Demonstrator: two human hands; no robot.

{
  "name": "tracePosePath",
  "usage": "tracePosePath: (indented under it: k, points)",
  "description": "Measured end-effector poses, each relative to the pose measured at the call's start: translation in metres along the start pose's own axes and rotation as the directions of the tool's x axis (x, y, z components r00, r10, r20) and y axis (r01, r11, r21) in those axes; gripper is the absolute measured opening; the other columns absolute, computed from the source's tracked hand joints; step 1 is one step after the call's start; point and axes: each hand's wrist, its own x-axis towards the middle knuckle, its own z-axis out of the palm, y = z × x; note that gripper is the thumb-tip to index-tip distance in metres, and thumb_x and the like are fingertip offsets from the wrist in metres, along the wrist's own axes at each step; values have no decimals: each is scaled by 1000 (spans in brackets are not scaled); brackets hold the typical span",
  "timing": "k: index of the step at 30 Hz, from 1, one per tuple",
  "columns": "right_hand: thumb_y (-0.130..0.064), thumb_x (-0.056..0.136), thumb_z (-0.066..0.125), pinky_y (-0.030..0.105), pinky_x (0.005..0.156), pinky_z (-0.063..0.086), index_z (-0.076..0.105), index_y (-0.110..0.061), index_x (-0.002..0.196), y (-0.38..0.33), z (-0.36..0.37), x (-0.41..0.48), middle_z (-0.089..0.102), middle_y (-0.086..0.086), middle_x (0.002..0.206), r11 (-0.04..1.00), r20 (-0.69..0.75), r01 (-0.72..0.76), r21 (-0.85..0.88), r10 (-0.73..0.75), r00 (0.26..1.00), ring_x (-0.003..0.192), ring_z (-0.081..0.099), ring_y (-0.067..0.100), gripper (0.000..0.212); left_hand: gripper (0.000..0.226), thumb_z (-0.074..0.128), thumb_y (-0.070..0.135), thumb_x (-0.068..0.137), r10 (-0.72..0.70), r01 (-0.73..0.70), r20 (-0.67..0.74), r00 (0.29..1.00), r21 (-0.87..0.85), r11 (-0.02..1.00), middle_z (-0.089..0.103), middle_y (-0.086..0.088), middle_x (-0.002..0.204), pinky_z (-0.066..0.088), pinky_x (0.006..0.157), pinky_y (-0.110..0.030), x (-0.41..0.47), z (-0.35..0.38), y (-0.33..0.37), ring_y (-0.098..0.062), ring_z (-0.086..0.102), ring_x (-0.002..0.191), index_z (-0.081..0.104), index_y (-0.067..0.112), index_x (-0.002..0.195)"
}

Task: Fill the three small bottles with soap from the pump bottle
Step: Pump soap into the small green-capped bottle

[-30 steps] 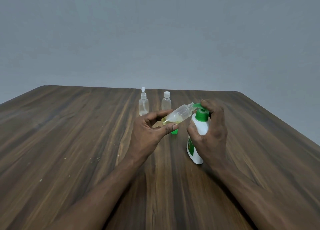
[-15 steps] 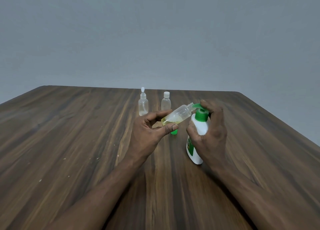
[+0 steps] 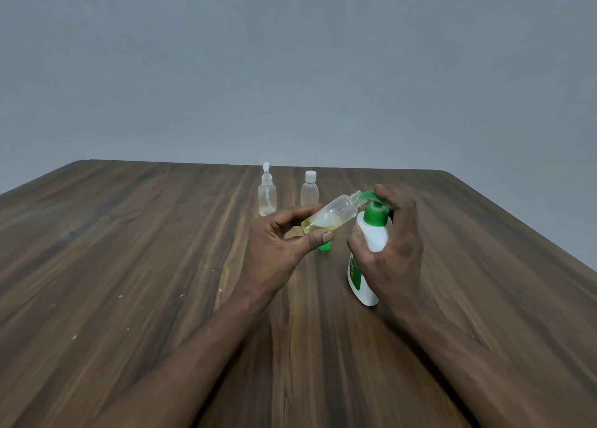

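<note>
My left hand (image 3: 277,250) holds a small clear bottle (image 3: 336,213) tilted, its open neck up against the green spout of the pump bottle; yellowish soap lies in its lower end. The white pump bottle (image 3: 368,253) with a green pump head stands on the table, and my right hand (image 3: 391,250) wraps its body with fingers on top of the pump head. A small green cap (image 3: 324,245) sits on the table under my left thumb. Two more small clear bottles stand behind: one with a spray top (image 3: 267,193), one with a white cap (image 3: 309,190).
A dark wooden table (image 3: 129,250) fills the view, with a few pale crumbs on its left half. Its far edge runs just behind the two standing bottles, and a plain grey wall rises beyond it.
</note>
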Motion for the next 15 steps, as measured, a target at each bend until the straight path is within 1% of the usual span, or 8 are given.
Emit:
tracePosePath:
  k: [5,9,11,15]
  points:
    - [2,71,74,9,96,36,49,-14,128,-1,0,-1,50,-10,123,1000,-6,-13,9,13,1000,114,47,-8,64,42,86,2,72,-5,5,5,1000,4,1000,78,-3,105,55,79,-14,0,0,0,-12,73,102,74,3,112]
    - [2,71,76,12,99,36,47,-13,132,-1,-2,1,44,-16,127,1000,6,-1,3,1,1000,119,45,-7,69,41,85,3,72,-11,12,6,1000,-2,1000,78,-1,105,55,79,-14,0,0,0,-11,72,102,75,5,112]
    - [4,70,76,14,100,37,47,-12,132,-1,-2,1,44,-15,128,1000,7,5,-3,-5,1000,120,45,-6,71,41,85,3,73,-15,15,7,1000,-1,1000,78,0,105,55,78,-14,0,-1,-1,-11,72,102,75,5,112]
    - [4,70,75,11,98,36,48,-12,130,-1,-1,1,44,-17,125,1000,4,5,-1,-5,1000,117,46,-8,68,42,86,2,72,-15,15,2,1000,-10,1000,78,0,104,55,79,-14,0,0,-1,-12,73,102,75,5,112]
